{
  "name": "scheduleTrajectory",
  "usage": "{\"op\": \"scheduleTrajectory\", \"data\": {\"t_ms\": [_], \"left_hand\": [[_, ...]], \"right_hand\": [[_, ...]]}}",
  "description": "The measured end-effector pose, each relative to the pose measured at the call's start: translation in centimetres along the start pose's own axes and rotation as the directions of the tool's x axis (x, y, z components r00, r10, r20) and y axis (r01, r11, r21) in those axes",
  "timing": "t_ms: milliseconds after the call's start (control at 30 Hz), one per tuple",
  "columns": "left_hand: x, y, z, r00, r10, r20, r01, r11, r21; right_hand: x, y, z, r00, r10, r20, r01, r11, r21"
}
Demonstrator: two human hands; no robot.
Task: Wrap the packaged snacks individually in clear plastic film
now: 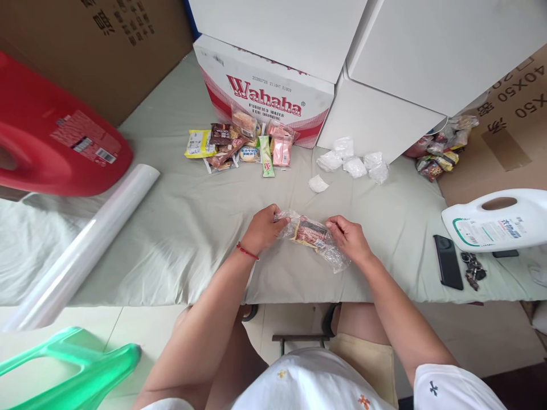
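Between my hands, just above the pale green cloth, is a small red-brown snack packet (311, 233) with yellow edges, lying in a sheet of clear plastic film (335, 257). My left hand (265, 229) pinches the film at its left end, fingers closed. My right hand (348, 238) has thumb and fingertips together on the film at the packet's right side. Beyond them sit several crumpled pieces of clear wrap (354, 167), one small piece (318, 183) lying nearer. A pile of wrapped snacks (243, 145) lies at the back left of them.
A Wahaha water carton (265, 85) stands behind the snacks. On the left are a red jug (55, 131) and a roll of clear film (94, 239). To the right are a white detergent bottle (499, 219), a black phone (448, 262), keys (473, 270) and more snacks (444, 151).
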State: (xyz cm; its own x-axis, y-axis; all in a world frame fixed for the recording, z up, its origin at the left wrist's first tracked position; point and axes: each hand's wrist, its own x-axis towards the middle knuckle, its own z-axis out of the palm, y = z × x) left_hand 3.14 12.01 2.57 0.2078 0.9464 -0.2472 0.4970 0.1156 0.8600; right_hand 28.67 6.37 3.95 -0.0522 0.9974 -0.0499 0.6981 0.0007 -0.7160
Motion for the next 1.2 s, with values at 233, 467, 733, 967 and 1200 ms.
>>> {"op": "scheduleTrajectory", "data": {"t_ms": [233,467,733,967,1200], "left_hand": [[0.4,-0.1,-0.5,0.998,-0.050,-0.045,0.054,0.995,0.086],[0.5,-0.4,-0.9,0.997,-0.073,-0.012,0.074,0.997,0.030],[1.1,-1.1,-0.8,0.998,-0.049,-0.041,0.049,0.999,0.007],[0.6,0.2,-0.1,0.997,-0.037,-0.072,0.018,0.969,-0.245],[-1.8,3.0,3.2,0.997,0.067,-0.048,-0.078,0.954,-0.290]], "right_hand": [[-1.3,0.7,-2.6,0.954,0.108,0.279,-0.179,0.953,0.245],[-1.4,4.5,-5.2,0.945,0.263,0.193,-0.281,0.957,0.074],[-1.7,-2.9,-1.0,0.951,-0.310,-0.002,0.300,0.919,-0.255],[-0.2,-3.3,2.5,0.956,-0.268,0.119,0.272,0.962,-0.014],[0.4,-3.5,2.4,0.982,-0.147,0.122,0.133,0.984,0.115]]}}
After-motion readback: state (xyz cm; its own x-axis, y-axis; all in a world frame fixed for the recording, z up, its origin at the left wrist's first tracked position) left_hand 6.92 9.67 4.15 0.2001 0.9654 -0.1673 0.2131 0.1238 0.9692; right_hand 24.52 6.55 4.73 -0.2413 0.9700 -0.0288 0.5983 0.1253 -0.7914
